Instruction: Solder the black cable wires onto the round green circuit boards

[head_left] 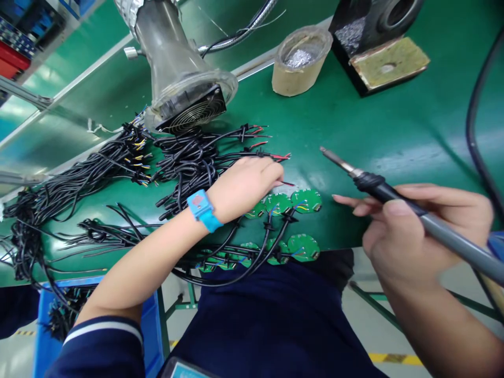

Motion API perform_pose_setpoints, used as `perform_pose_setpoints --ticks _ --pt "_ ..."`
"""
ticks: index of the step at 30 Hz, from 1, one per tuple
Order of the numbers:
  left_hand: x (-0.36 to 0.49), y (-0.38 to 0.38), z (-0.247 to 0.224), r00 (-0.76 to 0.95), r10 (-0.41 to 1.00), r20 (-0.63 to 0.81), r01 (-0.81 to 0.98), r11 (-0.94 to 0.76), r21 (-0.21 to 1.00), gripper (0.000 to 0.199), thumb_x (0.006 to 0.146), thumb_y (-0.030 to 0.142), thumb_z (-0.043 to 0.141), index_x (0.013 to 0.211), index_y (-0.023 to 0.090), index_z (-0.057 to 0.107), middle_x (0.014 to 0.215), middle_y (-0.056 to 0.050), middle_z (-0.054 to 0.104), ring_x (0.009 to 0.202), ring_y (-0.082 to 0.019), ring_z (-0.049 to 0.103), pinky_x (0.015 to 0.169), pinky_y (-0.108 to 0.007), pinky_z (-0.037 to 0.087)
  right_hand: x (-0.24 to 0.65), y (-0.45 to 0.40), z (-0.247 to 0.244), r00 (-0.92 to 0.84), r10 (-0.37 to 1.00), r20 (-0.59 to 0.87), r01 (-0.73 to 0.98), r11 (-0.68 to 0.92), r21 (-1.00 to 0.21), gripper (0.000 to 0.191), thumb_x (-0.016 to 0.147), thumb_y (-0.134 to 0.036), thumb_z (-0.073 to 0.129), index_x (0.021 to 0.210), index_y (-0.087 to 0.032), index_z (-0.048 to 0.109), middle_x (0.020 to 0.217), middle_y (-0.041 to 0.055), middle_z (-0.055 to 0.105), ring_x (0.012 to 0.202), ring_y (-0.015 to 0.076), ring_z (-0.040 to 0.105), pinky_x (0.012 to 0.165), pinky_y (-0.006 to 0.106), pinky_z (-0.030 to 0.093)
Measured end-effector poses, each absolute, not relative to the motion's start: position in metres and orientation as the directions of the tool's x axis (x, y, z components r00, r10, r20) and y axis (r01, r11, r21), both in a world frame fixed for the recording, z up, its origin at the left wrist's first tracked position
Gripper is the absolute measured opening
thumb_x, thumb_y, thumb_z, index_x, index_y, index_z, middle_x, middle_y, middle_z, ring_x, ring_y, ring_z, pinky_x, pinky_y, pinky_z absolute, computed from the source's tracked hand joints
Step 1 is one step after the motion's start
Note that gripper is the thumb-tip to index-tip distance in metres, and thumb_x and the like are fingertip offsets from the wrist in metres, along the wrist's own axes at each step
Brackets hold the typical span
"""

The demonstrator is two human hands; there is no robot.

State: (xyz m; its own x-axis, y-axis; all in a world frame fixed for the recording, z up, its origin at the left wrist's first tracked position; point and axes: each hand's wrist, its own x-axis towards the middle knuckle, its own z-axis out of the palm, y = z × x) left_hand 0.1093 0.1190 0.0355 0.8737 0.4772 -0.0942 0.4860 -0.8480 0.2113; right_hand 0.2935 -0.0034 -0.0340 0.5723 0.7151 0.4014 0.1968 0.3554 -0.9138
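Observation:
My left hand (248, 184), with a blue wrist strap (202, 209), is closed at the pile of black cables (189, 157). A thin red-and-black wire end (289, 184) sticks out from its fingertips, above the green circuit boards (306, 200). My right hand (425, 236) grips a soldering iron (372, 181) by its handle, with the tip pointing up and left over the green table. Two rows of round boards lie near the table's front edge, with black cables and coloured wires joined to several of them. The fingers hide part of the left hand's cable.
A fume extractor funnel with a fan (192, 115) hangs over the cables. Behind stand a round tub of solder scraps (303, 60) and an iron stand with a sponge (389, 63). More cables (86, 178) lie at left. Below the edge is a blue bin (147, 320).

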Motion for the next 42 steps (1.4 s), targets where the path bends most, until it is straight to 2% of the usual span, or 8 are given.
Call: perform_pose_setpoints --ticks 3,6,10,13,15,27,37,42 --pt "0.090 0.101 0.039 0.837 0.540 -0.091 0.541 -0.788 0.295 0.024 0.094 0.027 0.041 0.090 0.014 0.060 0.086 -0.005 0.060 0.080 -0.015 0.055 0.076 -0.027 0.046 0.295 -0.002 -0.032 0.514 0.756 0.406 0.158 0.382 -0.911 0.012 0.071 -0.021 0.065 0.081 -0.019 0.058 0.072 0.0008 0.056 0.051 0.0142 0.058 0.047 0.032 0.051" --pt "0.081 0.081 0.031 0.756 0.653 -0.046 0.646 -0.734 0.209 0.024 0.092 0.025 0.044 0.083 0.013 0.063 0.080 -0.007 0.059 0.079 -0.017 0.053 0.076 -0.031 0.045 0.295 0.001 -0.031 0.428 0.830 0.358 0.112 0.344 -0.932 0.008 0.071 -0.020 0.065 0.077 -0.019 0.060 0.069 0.0016 0.058 0.049 0.0132 0.055 0.041 0.028 0.043" --pt "0.082 0.065 0.017 0.672 0.732 0.107 0.726 -0.681 0.100 0.024 0.090 0.023 0.047 0.076 0.014 0.063 0.078 -0.007 0.059 0.089 -0.022 0.052 0.082 -0.038 0.041 0.293 0.004 -0.030 0.298 0.906 0.299 0.086 0.286 -0.954 0.007 0.072 -0.019 0.064 0.078 -0.019 0.062 0.073 0.0027 0.060 0.064 0.0175 0.062 0.055 0.031 0.049" --pt "0.083 0.060 0.012 0.625 0.759 0.180 0.757 -0.646 0.096 0.024 0.089 0.023 0.047 0.073 0.015 0.063 0.079 -0.006 0.059 0.098 -0.024 0.050 0.090 -0.043 0.036 0.293 0.004 -0.031 0.226 0.930 0.289 0.095 0.274 -0.957 0.006 0.074 -0.017 0.062 0.079 -0.019 0.061 0.074 0.0020 0.060 0.076 0.0209 0.066 0.066 0.034 0.052" --pt "0.083 0.059 0.011 0.601 0.775 0.196 0.773 -0.626 0.103 0.023 0.088 0.022 0.048 0.071 0.016 0.062 0.079 -0.006 0.059 0.101 -0.024 0.050 0.095 -0.046 0.033 0.292 0.005 -0.032 0.200 0.937 0.286 0.127 0.264 -0.956 0.007 0.074 -0.015 0.062 0.080 -0.019 0.060 0.075 0.0016 0.060 0.080 0.0213 0.066 0.068 0.033 0.053" --pt "0.085 0.059 0.009 0.568 0.799 0.197 0.791 -0.596 0.137 0.019 0.084 0.019 0.050 0.067 0.015 0.060 0.086 -0.008 0.061 0.099 -0.025 0.052 0.093 -0.045 0.034 0.293 0.003 -0.032 0.164 0.942 0.292 0.180 0.263 -0.948 0.008 0.073 -0.016 0.062 0.081 -0.020 0.061 0.075 0.0009 0.060 0.080 0.0205 0.066 0.070 0.033 0.054" --pt "0.087 0.060 0.011 0.563 0.806 0.182 0.800 -0.587 0.127 0.019 0.084 0.019 0.050 0.069 0.014 0.060 0.086 -0.010 0.061 0.098 -0.026 0.051 0.091 -0.045 0.034 0.292 0.003 -0.033 0.167 0.949 0.266 0.151 0.242 -0.958 0.007 0.074 -0.019 0.062 0.080 -0.019 0.061 0.071 0.0013 0.060 0.077 0.0221 0.065 0.075 0.043 0.055" --pt "0.088 0.061 0.012 0.567 0.807 0.165 0.801 -0.587 0.120 0.021 0.084 0.019 0.048 0.069 0.014 0.061 0.086 -0.010 0.060 0.098 -0.025 0.051 0.091 -0.044 0.033 0.292 0.003 -0.032 0.152 0.949 0.277 0.168 0.252 -0.953 0.007 0.073 -0.018 0.063 0.080 -0.019 0.062 0.071 0.0017 0.060 0.076 0.0217 0.065 0.071 0.041 0.055"
